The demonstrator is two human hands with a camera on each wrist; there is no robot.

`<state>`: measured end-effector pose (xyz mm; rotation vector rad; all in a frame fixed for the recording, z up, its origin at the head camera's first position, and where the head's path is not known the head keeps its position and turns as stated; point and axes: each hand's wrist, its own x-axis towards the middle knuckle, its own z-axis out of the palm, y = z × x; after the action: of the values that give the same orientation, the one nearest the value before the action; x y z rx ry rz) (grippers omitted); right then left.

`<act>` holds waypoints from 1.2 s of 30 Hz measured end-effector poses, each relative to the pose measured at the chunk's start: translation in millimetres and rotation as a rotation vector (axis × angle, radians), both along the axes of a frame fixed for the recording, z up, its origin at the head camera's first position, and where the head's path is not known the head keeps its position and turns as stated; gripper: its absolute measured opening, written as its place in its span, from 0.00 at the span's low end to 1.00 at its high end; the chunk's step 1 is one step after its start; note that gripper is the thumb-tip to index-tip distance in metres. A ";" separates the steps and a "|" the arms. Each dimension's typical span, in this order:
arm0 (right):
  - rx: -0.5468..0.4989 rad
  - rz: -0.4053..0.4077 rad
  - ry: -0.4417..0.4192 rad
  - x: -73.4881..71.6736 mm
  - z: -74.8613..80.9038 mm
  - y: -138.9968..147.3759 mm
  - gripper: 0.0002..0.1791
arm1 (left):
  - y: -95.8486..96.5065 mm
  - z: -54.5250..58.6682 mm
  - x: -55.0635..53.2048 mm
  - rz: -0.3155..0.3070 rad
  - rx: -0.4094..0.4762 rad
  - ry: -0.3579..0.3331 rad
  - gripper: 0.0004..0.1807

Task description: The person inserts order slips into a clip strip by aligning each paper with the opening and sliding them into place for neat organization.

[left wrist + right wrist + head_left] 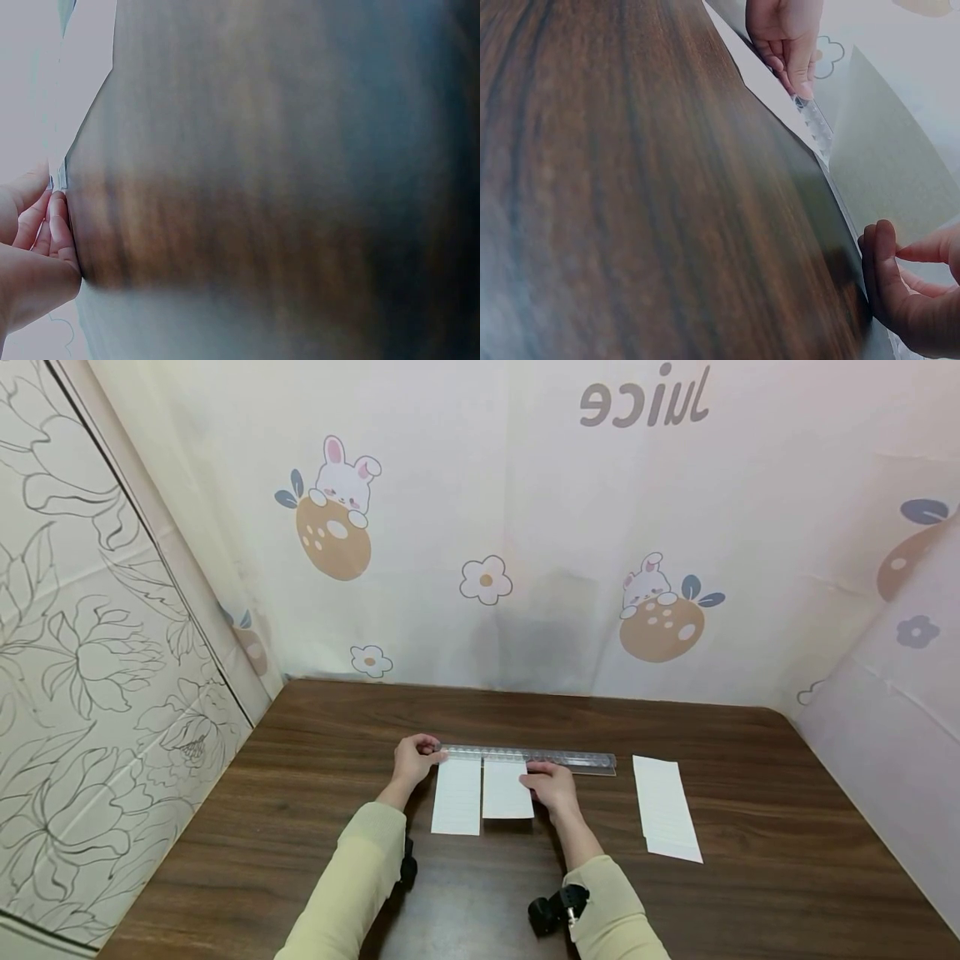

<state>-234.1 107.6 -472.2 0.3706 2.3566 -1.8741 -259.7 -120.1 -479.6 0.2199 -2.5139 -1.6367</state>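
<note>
A clear ruler (573,760) lies crosswise on the table, with my left hand (411,762) pinching its left end between thumb and fingers. Just below that end, a white lined paper strip (456,802) lies flat, its top edge at the ruler. Beside it, my right hand (553,788) pinches the right edge of a shorter-looking white paper (507,795). In the right wrist view this paper (889,150) stands tilted up off the table, thumb on one side and fingers behind. The left wrist view shows the left hand (41,232) low at the frame's edge, partly cut off.
Further right on the brown wooden table (315,852) lie more white paper strips (667,808), slightly offset and overlapping. A printed curtain (420,510) hangs along the table's back edge. Black wrist cameras (551,912) are strapped at both sleeves.
</note>
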 end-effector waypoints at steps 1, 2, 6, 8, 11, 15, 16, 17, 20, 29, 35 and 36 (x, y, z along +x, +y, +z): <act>-0.001 0.005 0.003 0.1 -0.2 -0.1 0.17 | -0.1 0.0 0.0 0.000 0.001 -0.001 0.09; 0.000 0.006 0.002 0.0 -0.3 -0.5 0.17 | -0.2 -0.1 -0.1 -0.001 0.003 -0.001 0.09; -0.002 0.007 0.000 -0.3 -0.2 -2.0 0.17 | -0.5 -1.1 -1.2 -0.001 0.006 0.000 0.08; -0.004 0.004 -0.004 -0.3 0.3 -2.8 0.16 | -0.4 -2.2 -2.0 0.000 0.003 0.003 0.08; -0.008 0.006 -0.004 -0.7 0.1 -2.8 0.16 | -0.4 -3.1 -2.8 0.002 -0.002 0.005 0.08; -0.026 0.015 -0.006 -0.6 0.1 -2.3 0.16 | -0.5 -4.0 -3.3 0.002 -0.002 0.009 0.08; -0.032 0.018 -0.004 -0.4 0.0 -2.1 0.16 | -0.6 -4.3 -3.5 0.002 -0.002 0.010 0.08; -0.039 0.020 -0.004 -0.1 0.4 -1.9 0.16 | -0.5 -4.4 -3.7 0.002 -0.003 0.011 0.08; -0.044 0.027 0.000 0.5 1.2 -0.9 0.16 | -0.6 -4.2 -3.9 0.002 -0.005 0.008 0.08; -0.059 0.042 0.018 3.9 7.1 5.7 0.16 | -0.4 -1.4 -2.2 0.003 0.000 -0.003 0.08; 0.026 0.047 0.045 6.0 13.4 12.2 0.15 | 0.0 -0.9 -1.5 0.003 -0.001 -0.006 0.09; 0.046 0.049 0.049 6.5 14.4 14.0 0.15 | 0.0 -1.2 -1.4 0.001 -0.009 -0.002 0.09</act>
<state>-227.7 121.6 -457.8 0.2711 2.4203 -1.8313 -261.2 -120.1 -480.9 0.2213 -2.5216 -1.6251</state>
